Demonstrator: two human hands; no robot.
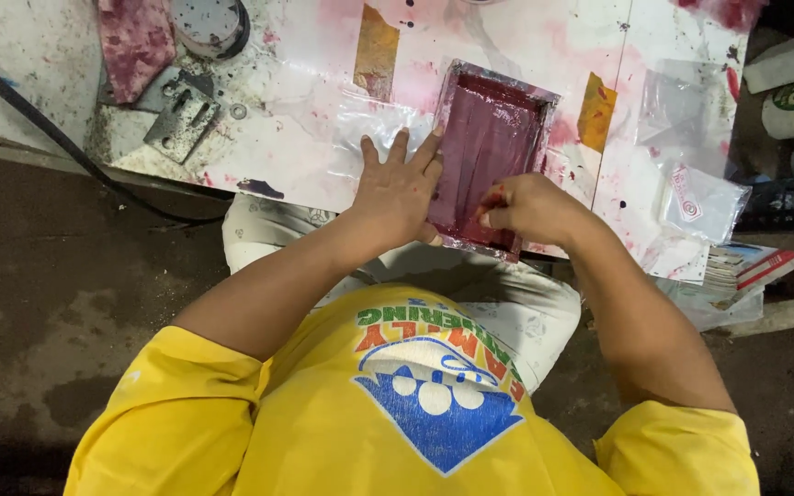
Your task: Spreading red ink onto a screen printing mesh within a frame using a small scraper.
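**Hands at the red-stained tray**

While the left hand [400, 188] lies flat, fingers spread, against the left edge of the rectangular tray of dark red paste [487, 152] at frame centre, the right hand [526, 209] is curled loosely at its lower right corner, grasping nothing I can make out. A white, pink-stained tabletop [305, 92] lies beneath; a clear plastic bag [702, 204] sits right.

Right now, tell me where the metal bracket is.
In the head view, the metal bracket lies at the table's left end, beside the stained pink rag, well left of the left hand.
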